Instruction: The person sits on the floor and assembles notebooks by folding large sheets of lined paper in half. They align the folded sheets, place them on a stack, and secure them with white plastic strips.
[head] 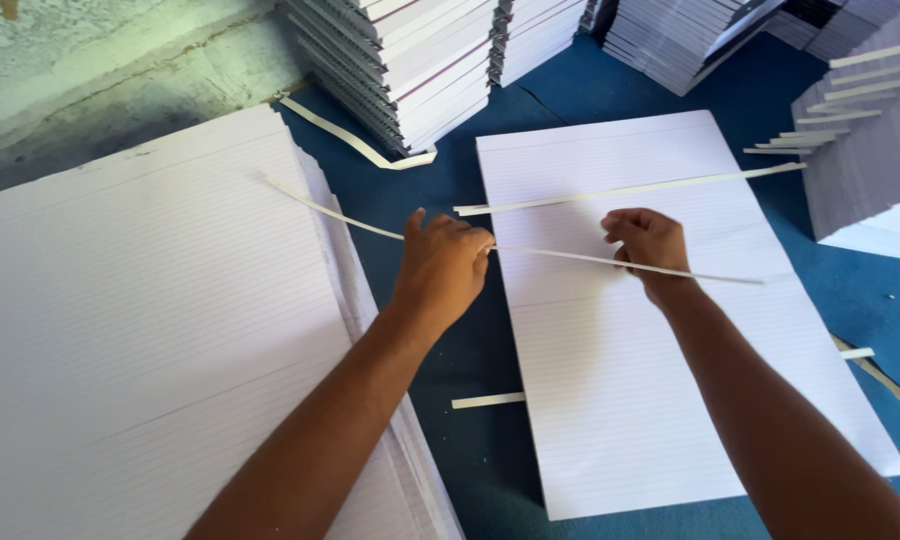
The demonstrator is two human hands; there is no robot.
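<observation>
Left of the lined sheet stack (pixel 660 400) sits the big paper pile (pixel 140 330). Over the gap between them, the left hand (pixel 442 268) is curled, fingers pinching a long thin paper strip (pixel 560 256). The strip runs across the stack's upper half. There the right hand (pixel 650 243) is clenched around it. Just beyond, a second strip (pixel 630 190) lies flat on the stack.

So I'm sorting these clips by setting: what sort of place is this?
Most likely a small bindery or notebook workshop. Large ruled sheets lie on a blue surface, stacks of bound ruled paper stand behind, and both hands, left hand and right hand, hold a thin paper strip.
</observation>
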